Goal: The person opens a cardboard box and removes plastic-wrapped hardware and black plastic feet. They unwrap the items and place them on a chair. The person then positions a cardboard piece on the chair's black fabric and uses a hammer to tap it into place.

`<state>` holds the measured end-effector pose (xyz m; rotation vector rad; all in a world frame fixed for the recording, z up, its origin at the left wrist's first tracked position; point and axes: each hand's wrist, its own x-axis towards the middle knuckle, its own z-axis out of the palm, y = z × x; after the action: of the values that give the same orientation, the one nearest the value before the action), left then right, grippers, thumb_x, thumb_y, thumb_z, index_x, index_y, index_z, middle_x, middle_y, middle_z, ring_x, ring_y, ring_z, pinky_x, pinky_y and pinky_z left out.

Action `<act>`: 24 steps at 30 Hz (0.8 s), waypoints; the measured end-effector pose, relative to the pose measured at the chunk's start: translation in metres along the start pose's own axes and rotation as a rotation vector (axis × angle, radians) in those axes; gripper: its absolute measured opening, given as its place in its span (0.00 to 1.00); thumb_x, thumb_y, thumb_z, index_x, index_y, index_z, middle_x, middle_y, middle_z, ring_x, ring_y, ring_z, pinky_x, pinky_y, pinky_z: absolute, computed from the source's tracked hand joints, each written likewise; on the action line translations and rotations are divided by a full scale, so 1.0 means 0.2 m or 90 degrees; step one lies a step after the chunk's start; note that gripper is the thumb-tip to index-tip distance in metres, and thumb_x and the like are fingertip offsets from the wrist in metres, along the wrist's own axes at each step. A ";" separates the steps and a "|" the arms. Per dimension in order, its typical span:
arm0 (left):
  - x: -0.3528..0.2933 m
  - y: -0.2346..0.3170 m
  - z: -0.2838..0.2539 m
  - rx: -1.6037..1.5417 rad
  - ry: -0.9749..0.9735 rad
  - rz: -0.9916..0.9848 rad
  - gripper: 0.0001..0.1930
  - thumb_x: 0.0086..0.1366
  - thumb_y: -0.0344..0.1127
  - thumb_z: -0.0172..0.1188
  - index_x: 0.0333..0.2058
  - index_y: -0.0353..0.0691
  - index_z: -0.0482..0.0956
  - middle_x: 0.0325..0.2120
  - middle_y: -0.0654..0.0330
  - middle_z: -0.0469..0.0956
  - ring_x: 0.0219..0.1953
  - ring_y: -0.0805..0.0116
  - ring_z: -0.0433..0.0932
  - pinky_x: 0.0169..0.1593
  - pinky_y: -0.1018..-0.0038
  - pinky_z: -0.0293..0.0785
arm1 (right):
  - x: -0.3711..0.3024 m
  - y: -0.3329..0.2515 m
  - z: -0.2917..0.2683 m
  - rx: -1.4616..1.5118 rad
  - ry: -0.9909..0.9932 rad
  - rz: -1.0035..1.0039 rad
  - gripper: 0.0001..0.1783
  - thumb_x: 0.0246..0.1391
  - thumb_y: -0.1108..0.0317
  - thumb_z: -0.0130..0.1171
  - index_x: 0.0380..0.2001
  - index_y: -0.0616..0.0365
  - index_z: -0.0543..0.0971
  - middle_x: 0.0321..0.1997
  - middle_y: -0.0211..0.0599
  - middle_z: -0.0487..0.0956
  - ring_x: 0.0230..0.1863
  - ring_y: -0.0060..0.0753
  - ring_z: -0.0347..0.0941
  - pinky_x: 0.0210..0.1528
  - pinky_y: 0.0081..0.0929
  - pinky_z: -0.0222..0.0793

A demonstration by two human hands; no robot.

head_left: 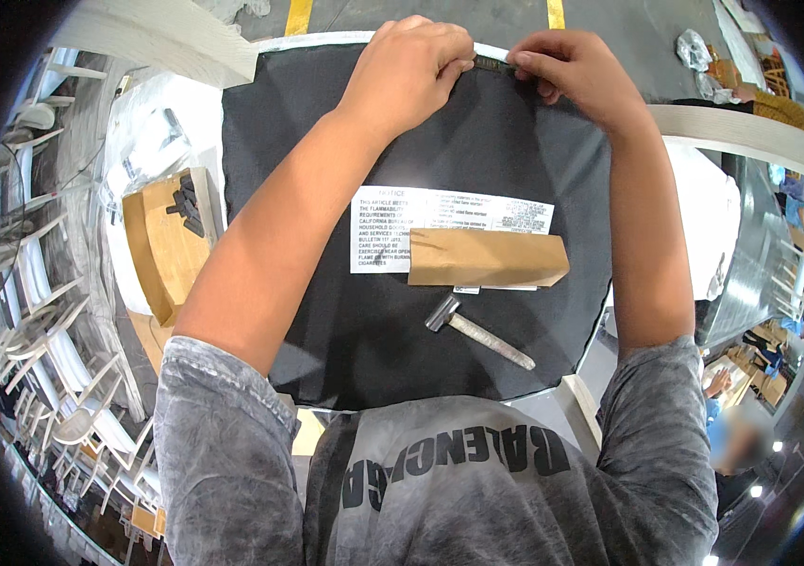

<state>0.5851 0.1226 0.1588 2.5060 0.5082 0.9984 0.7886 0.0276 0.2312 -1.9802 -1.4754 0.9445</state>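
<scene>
A black fabric panel (326, 349) with a pale edge lies before me, apparently the underside of a chair seat. My left hand (413, 71) is closed in a pinch at its far edge, on one end of a small dark strip (488, 64). On the strip's other end, the thumb and forefinger of my right hand (577, 75) are pinched together. The strip lies along the pale edge, its ends hidden by my fingers. Nearer to me a hammer (479, 332) with a metal head and worn light handle rests on the fabric.
Printed white labels (380, 231) and a folded brown cardboard piece (489, 258) lie mid-panel. Pale wooden legs (751, 137) jut out at the far corners. At left, a cardboard box (161, 241) holds several dark strips. White chair frames (72, 377) stand farther left; people work at far right.
</scene>
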 end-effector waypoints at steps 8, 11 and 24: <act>0.00 -0.01 0.00 -0.009 -0.013 -0.019 0.05 0.60 0.32 0.64 0.35 0.42 0.80 0.34 0.64 0.82 0.39 0.57 0.78 0.48 0.62 0.73 | -0.81 -0.19 0.22 -0.253 -0.288 -0.172 0.21 0.50 0.50 0.69 0.27 0.58 0.79 0.27 0.40 0.78 0.28 0.41 0.78 0.32 0.38 0.75; 0.00 0.00 0.01 -0.007 -0.013 -0.016 0.05 0.60 0.32 0.64 0.35 0.42 0.80 0.34 0.64 0.82 0.39 0.57 0.78 0.47 0.63 0.73 | -1.02 -0.23 0.38 -0.350 -0.244 -0.169 0.23 0.47 0.49 0.69 0.35 0.56 0.76 0.33 0.35 0.72 0.34 0.37 0.76 0.34 0.33 0.75; -0.01 0.00 -0.02 -0.024 -0.021 -0.030 0.05 0.61 0.31 0.64 0.35 0.41 0.78 0.33 0.62 0.81 0.39 0.56 0.77 0.47 0.62 0.72 | -0.96 -0.20 0.18 -0.125 -0.007 -0.138 0.22 0.52 0.72 0.63 0.49 0.57 0.69 0.35 0.49 0.77 0.31 0.47 0.81 0.34 0.44 0.76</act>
<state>0.5818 0.1226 0.1605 2.4614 0.5314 0.9379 0.7019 -0.1457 0.2824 -1.8987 -1.8060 0.7430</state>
